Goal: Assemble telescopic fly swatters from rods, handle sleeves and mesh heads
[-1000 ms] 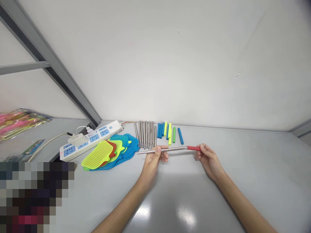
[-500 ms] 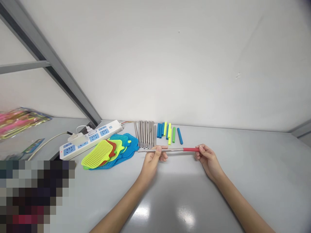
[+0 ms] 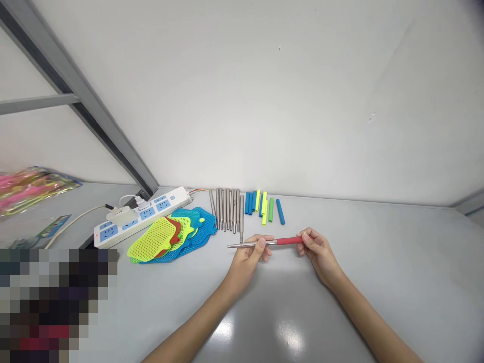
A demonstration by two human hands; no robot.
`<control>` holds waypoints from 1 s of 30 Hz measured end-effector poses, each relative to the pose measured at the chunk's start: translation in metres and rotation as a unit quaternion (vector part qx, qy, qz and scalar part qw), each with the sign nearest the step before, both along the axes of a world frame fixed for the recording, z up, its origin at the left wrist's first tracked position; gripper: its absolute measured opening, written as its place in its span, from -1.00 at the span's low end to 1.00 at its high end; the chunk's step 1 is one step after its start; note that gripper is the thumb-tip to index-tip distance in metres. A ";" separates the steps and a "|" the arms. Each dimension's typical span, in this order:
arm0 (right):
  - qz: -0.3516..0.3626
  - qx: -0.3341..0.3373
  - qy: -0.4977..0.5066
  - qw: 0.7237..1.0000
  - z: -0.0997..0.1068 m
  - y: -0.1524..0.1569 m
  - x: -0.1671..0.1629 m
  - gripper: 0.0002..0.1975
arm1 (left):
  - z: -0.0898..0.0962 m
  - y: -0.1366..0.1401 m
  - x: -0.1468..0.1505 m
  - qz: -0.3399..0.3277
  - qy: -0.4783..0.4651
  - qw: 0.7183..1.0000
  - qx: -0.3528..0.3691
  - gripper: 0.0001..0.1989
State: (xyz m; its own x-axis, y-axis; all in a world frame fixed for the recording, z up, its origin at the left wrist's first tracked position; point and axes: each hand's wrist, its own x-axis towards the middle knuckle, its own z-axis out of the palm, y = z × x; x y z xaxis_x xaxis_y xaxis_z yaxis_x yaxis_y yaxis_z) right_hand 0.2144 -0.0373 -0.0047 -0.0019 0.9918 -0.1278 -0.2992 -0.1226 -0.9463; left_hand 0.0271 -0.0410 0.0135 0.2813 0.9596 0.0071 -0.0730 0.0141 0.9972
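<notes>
The left hand (image 3: 247, 260) hides a short stretch of the metal rod (image 3: 244, 245).

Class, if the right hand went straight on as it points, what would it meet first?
Beyond the held red sleeve, the right hand would probably meet the lone blue tube first, though depth is unclear.

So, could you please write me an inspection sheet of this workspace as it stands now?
Surface: grey tabletop, glossy, light reflections near the front.
Job's things: metal rod with red sleeve, held; spare rods in a row; blue, yellow and green tubes beside them; perforated paddles overlapping in a pile.
Clutter: plastic-wrapped items, far left.
Hands: left hand grips the rod; right hand holds the sleeve.
Cables: power strip with plugs; pale cable nearby.
Surroundings: pale wall; metal frame, left; lower-left corner pixelated.
</notes>
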 end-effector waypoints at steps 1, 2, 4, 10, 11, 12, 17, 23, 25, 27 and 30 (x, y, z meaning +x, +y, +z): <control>0.002 0.001 -0.001 1.000 0.000 0.000 -0.001 -0.83 | 0.001 0.000 0.000 -0.002 0.003 1.000 -0.003 -0.68; 0.004 0.003 -0.001 1.000 0.000 0.000 -0.001 -0.83 | 0.001 -0.001 -0.001 -0.004 0.003 1.000 -0.009 -0.68; 0.002 0.008 -0.001 1.000 0.000 0.000 0.000 -0.83 | 0.003 -0.001 -0.002 0.000 -0.009 1.000 -0.023 -0.69; -0.028 0.010 -0.003 1.000 0.002 0.001 0.007 -0.84 | 0.006 0.007 -0.011 0.040 -0.059 0.997 -0.026 -0.69; -0.032 0.011 -0.004 0.999 0.003 0.001 0.008 -0.84 | 0.006 0.008 -0.012 0.043 -0.053 0.997 -0.023 -0.70; -0.035 0.014 -0.004 0.999 0.004 0.001 0.009 -0.84 | 0.006 0.010 -0.014 0.047 -0.043 0.998 -0.021 -0.72; -0.050 0.025 0.002 0.998 0.003 0.002 0.013 -0.84 | 0.008 0.015 -0.019 0.069 0.011 0.997 -0.023 -0.75; -0.067 0.018 0.015 0.997 0.002 0.004 0.016 -0.85 | 0.014 0.020 -0.028 0.012 0.141 0.990 -0.001 -0.72; -0.071 0.019 0.025 0.997 0.002 0.005 0.016 -0.85 | 0.017 0.020 -0.031 -0.016 0.216 0.976 0.034 -0.72; -0.076 0.022 0.033 0.996 0.002 0.005 0.016 -0.84 | 0.018 0.018 -0.032 -0.040 0.305 0.948 0.085 -0.71; -0.090 0.034 0.038 0.995 0.003 0.005 0.016 -0.82 | 0.019 0.010 -0.029 -0.094 0.398 0.903 0.133 -0.62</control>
State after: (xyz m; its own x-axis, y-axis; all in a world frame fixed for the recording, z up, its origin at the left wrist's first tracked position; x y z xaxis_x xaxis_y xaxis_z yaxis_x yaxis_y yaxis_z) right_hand 0.2305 -0.0322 -0.0017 0.1684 0.9834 -0.0674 -0.3812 0.0019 -0.9245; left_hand -0.0018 -0.0307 0.0325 0.4572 0.8882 -0.0456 0.6469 -0.2970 0.7024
